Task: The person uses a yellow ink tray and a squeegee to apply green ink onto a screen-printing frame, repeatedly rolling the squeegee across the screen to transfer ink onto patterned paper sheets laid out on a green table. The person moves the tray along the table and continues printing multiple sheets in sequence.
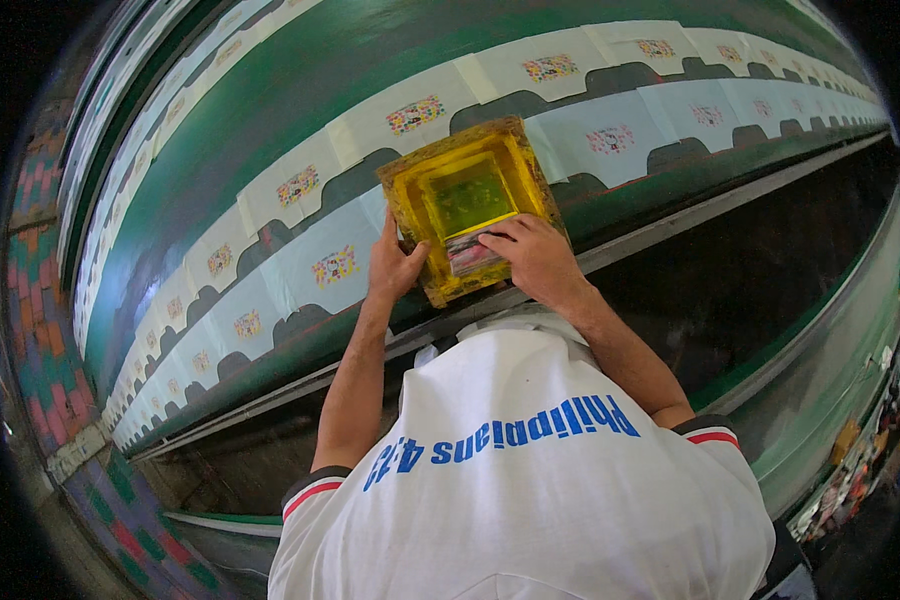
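Observation:
A wooden screen-printing frame (537, 178) with yellow sides lies tilted over the near row of pale cloth pieces on the long green table. My left hand (396, 264) grips its left side, with fingers along the outer edge and the thumb over the rim. Inside the frame, my right hand (535, 255) is closed on a squeegee (470, 254) with a bright yellow edge and a pink-smeared face. The squeegee rests toward the near end of the mesh (472, 200). The cloth under the frame is hidden.
Pale cloth pieces (610, 137) with small colourful prints run in two curved rows along the green table (370, 75). Another table with similar cloths (185, 95) stands at the left. A dark gap (740, 260) lies at the right, before a second green surface (820, 350). Assorted items (855, 470) lie far right.

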Action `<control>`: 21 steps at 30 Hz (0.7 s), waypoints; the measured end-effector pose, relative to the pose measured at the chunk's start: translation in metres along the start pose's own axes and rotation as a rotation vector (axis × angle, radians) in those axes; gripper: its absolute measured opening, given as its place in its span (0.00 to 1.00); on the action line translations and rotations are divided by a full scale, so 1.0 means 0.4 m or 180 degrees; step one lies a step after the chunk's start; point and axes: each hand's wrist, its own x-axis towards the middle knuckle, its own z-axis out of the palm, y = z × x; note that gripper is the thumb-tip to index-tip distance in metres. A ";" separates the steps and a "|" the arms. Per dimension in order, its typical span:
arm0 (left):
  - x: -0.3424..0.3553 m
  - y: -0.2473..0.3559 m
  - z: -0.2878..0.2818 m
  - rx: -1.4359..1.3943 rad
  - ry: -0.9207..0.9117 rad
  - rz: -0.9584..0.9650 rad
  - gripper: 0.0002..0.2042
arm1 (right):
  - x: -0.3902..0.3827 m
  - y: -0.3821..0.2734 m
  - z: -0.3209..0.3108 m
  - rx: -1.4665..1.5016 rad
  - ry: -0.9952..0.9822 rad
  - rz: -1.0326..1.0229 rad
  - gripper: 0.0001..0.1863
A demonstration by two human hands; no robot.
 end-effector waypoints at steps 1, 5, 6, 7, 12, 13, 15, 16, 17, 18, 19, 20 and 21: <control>0.000 0.004 0.002 0.0134 0.0042 0.0107 0.50 | 0.002 -0.001 -0.005 0.0014 -0.0019 0.0014 0.24; -0.002 -0.008 -0.002 0.0203 0.0014 0.0095 0.51 | 0.022 -0.001 -0.031 0.0052 -0.0046 -0.0050 0.22; -0.001 -0.003 -0.004 0.0166 0.0004 0.0107 0.51 | 0.030 0.005 -0.031 0.0039 -0.0067 -0.0073 0.21; -0.003 0.003 -0.005 0.0130 -0.0005 0.0121 0.51 | 0.038 0.010 -0.032 0.0027 -0.0087 -0.0096 0.21; 0.000 0.005 -0.009 0.0140 -0.0106 0.0106 0.51 | 0.062 0.008 -0.043 0.0108 -0.0055 -0.0151 0.21; -0.001 0.005 -0.010 0.0157 -0.0119 0.0130 0.52 | 0.067 0.012 -0.041 0.0116 -0.0035 -0.0178 0.21; -0.002 0.015 -0.014 0.0234 -0.0169 0.0130 0.52 | 0.077 0.019 -0.032 0.0137 -0.0077 -0.0143 0.21; 0.000 0.024 -0.015 0.0294 -0.0206 0.0105 0.52 | 0.083 0.022 -0.028 0.0151 -0.0096 -0.0121 0.21; 0.001 0.032 -0.017 0.0353 -0.0246 0.0081 0.52 | 0.094 0.030 -0.026 0.0143 -0.0025 -0.0131 0.21; -0.001 0.020 -0.016 0.0299 -0.0210 0.0134 0.52 | 0.113 0.030 -0.032 0.0142 0.0037 -0.0150 0.21; -0.003 0.009 -0.013 0.0246 -0.0175 0.0189 0.52 | 0.130 0.031 -0.034 0.0142 0.0100 -0.0167 0.21; -0.007 -0.003 -0.012 0.0193 -0.0139 0.0244 0.52 | 0.143 0.031 -0.025 0.0151 0.0146 -0.0204 0.21; -0.005 -0.001 -0.011 0.0226 -0.0146 0.0221 0.52 | 0.159 0.034 -0.016 0.0145 0.0206 -0.0229 0.22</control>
